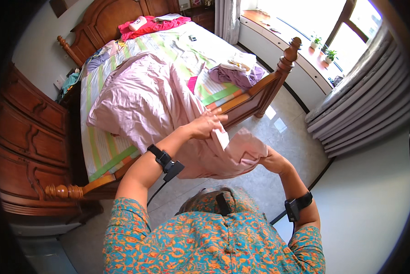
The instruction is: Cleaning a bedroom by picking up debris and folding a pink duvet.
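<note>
A large pale pink duvet cover (136, 91) lies rumpled over the near half of the bed and hangs past its footboard towards me. My left hand (207, 125) is at the cover's edge by the footboard. Its upper fingers stretch out, while a light fold of the cloth rises to its underside, seemingly pinched there; the thumb is hidden. To the right and a little lower, my right hand (272, 160) is closed on a bunched corner of the same cover. Between the two hands the cloth sags in folds above the floor.
The wooden bed's footboard (241, 106) has a tall turned post (289, 57). Folded purple clothes (237, 76) lie at the bed's right foot corner, red bedding (152, 28) near the headboard. A dresser (31, 141) stands left; grey curtains (355, 100) and potted plants (330, 56) are right.
</note>
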Action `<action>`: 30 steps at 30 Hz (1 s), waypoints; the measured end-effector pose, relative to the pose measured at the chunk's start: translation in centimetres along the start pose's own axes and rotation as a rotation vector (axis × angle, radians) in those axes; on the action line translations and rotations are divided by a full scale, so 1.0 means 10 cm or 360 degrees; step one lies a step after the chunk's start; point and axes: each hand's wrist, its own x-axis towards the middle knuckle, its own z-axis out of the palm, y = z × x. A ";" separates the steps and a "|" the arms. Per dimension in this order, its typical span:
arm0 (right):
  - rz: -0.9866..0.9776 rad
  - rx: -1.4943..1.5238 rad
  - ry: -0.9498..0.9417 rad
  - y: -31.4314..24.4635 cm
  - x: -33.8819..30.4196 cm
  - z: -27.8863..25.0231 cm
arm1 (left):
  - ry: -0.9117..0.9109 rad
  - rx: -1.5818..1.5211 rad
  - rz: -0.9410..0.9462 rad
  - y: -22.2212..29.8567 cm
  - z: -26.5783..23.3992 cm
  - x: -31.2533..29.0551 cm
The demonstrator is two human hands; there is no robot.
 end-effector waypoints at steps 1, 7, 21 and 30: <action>0.0008 -0.0074 -0.0120 -0.01 0.01 0.05 | -0.0149 -0.0003 0.0010 -0.08 0.16 -0.03; -0.0044 -0.0112 0.0144 -0.07 -0.24 -0.09 | -0.0682 0.0181 -0.0627 -0.63 0.18 -0.52; -0.0189 0.0464 0.0933 0.33 0.73 -0.30 | -0.0796 0.0188 -0.1094 -0.84 0.04 -1.95; -0.0299 0.0468 0.1038 0.19 1.38 -0.46 | -0.0544 -0.0705 -0.1048 -0.81 0.39 -2.27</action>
